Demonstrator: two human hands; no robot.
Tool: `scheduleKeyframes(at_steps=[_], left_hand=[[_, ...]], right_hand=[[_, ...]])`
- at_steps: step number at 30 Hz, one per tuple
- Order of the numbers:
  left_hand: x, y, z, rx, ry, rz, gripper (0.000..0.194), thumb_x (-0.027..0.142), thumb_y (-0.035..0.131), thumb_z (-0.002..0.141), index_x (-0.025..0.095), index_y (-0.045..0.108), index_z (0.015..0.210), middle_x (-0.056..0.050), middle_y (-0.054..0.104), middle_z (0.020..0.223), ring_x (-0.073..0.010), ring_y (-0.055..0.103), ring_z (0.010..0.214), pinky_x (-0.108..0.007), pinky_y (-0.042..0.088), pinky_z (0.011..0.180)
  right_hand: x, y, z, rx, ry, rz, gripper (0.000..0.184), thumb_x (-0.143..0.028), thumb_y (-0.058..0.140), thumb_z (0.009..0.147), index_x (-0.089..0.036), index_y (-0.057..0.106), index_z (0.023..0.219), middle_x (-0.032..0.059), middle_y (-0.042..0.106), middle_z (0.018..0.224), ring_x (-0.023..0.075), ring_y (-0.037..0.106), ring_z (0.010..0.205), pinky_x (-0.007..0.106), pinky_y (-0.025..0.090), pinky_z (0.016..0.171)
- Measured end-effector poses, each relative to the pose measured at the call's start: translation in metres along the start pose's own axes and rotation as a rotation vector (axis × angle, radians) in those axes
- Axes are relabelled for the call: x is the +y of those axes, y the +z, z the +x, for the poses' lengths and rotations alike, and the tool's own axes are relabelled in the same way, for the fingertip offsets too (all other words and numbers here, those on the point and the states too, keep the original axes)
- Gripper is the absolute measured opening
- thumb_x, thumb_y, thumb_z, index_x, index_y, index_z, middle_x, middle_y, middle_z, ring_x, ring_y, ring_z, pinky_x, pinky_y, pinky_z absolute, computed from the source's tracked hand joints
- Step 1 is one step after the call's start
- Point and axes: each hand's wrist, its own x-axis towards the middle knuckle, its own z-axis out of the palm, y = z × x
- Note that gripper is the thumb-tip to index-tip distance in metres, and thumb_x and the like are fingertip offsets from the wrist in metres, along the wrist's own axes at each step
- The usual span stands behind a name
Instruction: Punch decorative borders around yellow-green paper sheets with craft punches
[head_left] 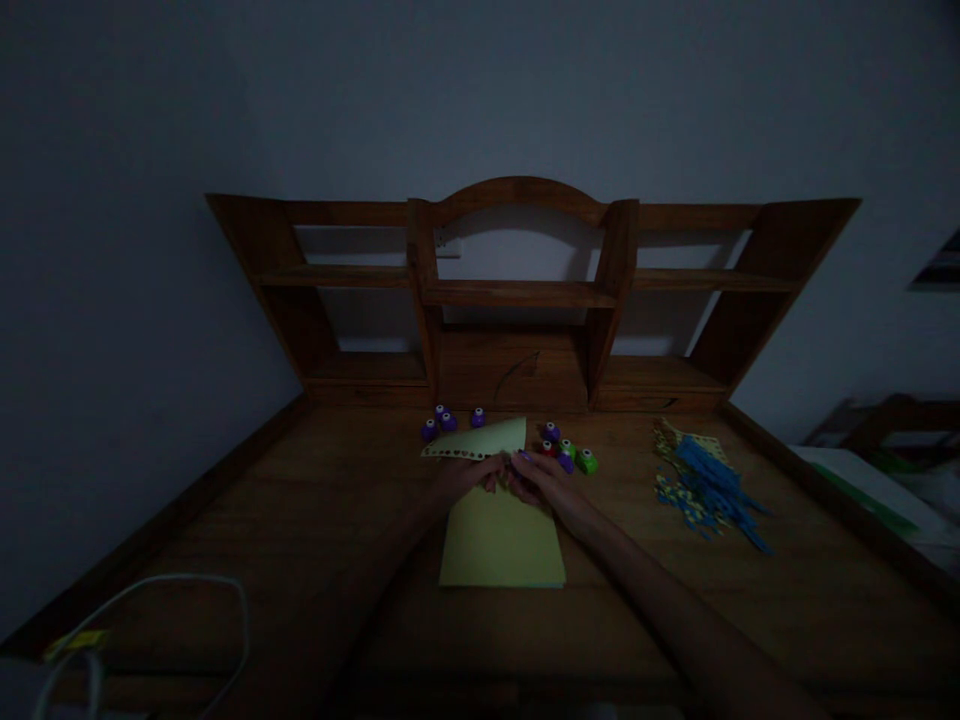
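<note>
My left hand (466,478) is closed on the near edge of a yellow paper sheet (491,437), which is lifted and curled, with a row of punched holes along that edge. At the sheet's right end, my right hand (551,484) is closed around a small purple craft punch (523,457), mostly hidden by the fingers. Below both hands lies a stack of yellow paper (501,550), a bluish edge showing under it. Just right of the sheet stand a red punch (549,449), a green punch (587,461) and others. Several purple punches (448,422) sit to its left.
Blue paper scraps (712,478) and small yellow cut-outs (679,497) lie in a pile on the right. A wooden shelf unit (521,293) rises along the desk's back. A white cable (244,610) loops at the front left. Raised wooden edges (832,495) border the desk.
</note>
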Motion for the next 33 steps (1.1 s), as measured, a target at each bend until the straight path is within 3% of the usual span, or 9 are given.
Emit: scheduleKeyframes(at_steps=[6,11,20,25,33], left_hand=[[-0.003,-0.001,0.002,-0.026,-0.014,-0.008,0.044,0.056,0.053,0.078,0.019,0.057,0.055,0.000,0.053,0.049,-0.0144,0.050,0.053,-0.027,0.038,0.055],[-0.003,-0.002,0.003,-0.060,0.080,0.009,0.043,0.054,0.051,0.080,0.019,0.057,0.055,-0.001,0.059,0.057,-0.0155,0.054,0.060,-0.027,0.042,0.062],[0.000,0.000,-0.003,0.021,0.031,0.148,0.047,0.055,0.050,0.080,0.020,0.053,0.050,0.000,0.054,0.050,-0.0161,0.052,0.057,-0.027,0.039,0.058],[-0.008,-0.002,0.003,-0.014,0.031,0.144,0.047,0.055,0.049,0.080,0.020,0.054,0.050,0.000,0.055,0.054,-0.0153,0.051,0.057,-0.027,0.038,0.059],[0.000,-0.001,-0.001,-0.022,0.038,0.110,0.048,0.056,0.049,0.080,0.020,0.053,0.048,0.000,0.051,0.048,-0.0158,0.049,0.054,-0.028,0.037,0.057]], right_hand=[[0.003,0.000,0.002,-0.006,0.032,0.028,0.043,-0.059,0.059,0.080,-0.017,0.064,0.078,-0.0014,0.051,0.061,0.0087,0.038,0.051,0.024,0.021,0.046],[-0.002,0.000,0.000,-0.043,0.005,0.014,0.043,-0.058,0.055,0.083,-0.017,0.064,0.080,-0.0020,0.049,0.060,0.0085,0.036,0.049,0.025,0.019,0.046],[-0.006,0.000,-0.001,-0.015,0.034,-0.002,0.045,-0.061,0.056,0.081,-0.016,0.061,0.076,-0.0021,0.049,0.058,0.0089,0.037,0.049,0.025,0.020,0.046],[-0.011,0.000,-0.003,-0.043,0.026,-0.018,0.044,-0.060,0.055,0.082,-0.017,0.060,0.072,-0.0027,0.048,0.057,0.0091,0.037,0.050,0.026,0.023,0.048],[-0.008,0.000,-0.002,-0.032,0.019,-0.011,0.045,-0.060,0.055,0.082,-0.017,0.061,0.072,-0.0027,0.048,0.056,0.0088,0.034,0.049,0.026,0.022,0.049]])
